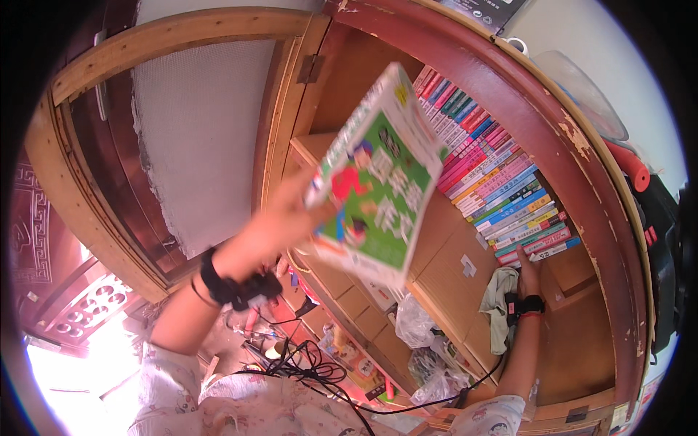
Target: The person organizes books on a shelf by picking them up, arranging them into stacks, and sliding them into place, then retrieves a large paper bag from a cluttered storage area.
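My left hand [294,218] grips a paperback book [376,191] by its spine side, raised in front of the cabinet. The cover is green with a white border, cartoon figures and large printed characters; motion blurs it slightly. Inside the wooden cabinet, a long row of books [485,169] stands spine-out on the shelf [455,250]. At the near end of that row, my right hand [529,278] touches the last books; its fingers are partly hidden. A pale green cloth [499,305] lies beside my right hand and wrist, and whether the hand holds it is unclear.
A framed cabinet door [202,136] with a mesh panel swings out on the left. Below the shelf are plastic bags [417,321] and other goods. Black cables [311,362] loop before my body. A clear plastic lid-like object [583,92] and a red roll [627,163] sit on the cabinet top.
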### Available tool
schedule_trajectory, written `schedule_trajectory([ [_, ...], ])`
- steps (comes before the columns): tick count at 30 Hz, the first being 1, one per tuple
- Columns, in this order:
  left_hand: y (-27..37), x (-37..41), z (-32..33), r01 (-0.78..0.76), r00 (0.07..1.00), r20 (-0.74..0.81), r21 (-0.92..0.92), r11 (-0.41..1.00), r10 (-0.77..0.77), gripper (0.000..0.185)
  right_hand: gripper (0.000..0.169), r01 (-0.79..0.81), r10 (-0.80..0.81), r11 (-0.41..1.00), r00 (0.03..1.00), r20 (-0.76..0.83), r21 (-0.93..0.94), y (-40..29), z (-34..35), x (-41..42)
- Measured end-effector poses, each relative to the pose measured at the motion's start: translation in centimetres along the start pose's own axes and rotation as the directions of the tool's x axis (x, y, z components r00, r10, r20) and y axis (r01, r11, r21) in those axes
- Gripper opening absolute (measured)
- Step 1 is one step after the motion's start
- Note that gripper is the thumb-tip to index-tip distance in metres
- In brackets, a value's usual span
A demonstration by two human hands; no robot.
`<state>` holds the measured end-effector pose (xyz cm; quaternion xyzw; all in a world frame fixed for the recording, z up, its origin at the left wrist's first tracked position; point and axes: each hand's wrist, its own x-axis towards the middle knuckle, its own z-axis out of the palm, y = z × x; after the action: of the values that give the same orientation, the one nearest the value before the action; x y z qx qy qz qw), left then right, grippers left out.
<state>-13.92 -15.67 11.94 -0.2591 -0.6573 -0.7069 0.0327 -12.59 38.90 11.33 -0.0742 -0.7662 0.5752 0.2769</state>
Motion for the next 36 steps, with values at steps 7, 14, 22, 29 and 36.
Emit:
schedule_trajectory([
  [7, 2.0, 9.4, -5.4, -0.119, 0.993, 0.051, 0.432, 0.894, 0.107, 0.034, 0.058, 0.008, -0.008, 0.999, 1.0, -0.01, 0.037, 0.5, 0.3, 0.3],
  [14, -2.3, 13.0, -4.7, -0.181, 0.883, -0.176, 0.727, 0.662, 0.434, 0.025, 0.059, -0.003, 0.003, 0.999, 1.0, -0.011, 0.049, -0.1, 1.0, -0.3],
  [22, -6.8, 15.7, -3.0, -0.265, 0.854, -0.188, 0.645, 0.717, 0.484, 0.031, 0.059, -0.03, 0.031, 0.998, 0.999, -0.014, 0.058, -0.7, 0.9, -0.6],
  [29, -9.4, 17.8, -2.6, -0.304, 0.843, -0.068, 0.759, 0.576, 0.534, 0.04, 0.059, -0.01, 0.011, 0.999, 0.999, -0.031, 0.049, -0.5, 1.1, -0.8],
  [36, -10.8, 20.0, -2.0, -0.305, 0.799, -0.148, 0.734, 0.606, 0.582, 0.041, 0.062, -0.011, 0.013, 0.999, 0.999, -0.038, 0.041, -1.0, 1.6, -0.8],
])
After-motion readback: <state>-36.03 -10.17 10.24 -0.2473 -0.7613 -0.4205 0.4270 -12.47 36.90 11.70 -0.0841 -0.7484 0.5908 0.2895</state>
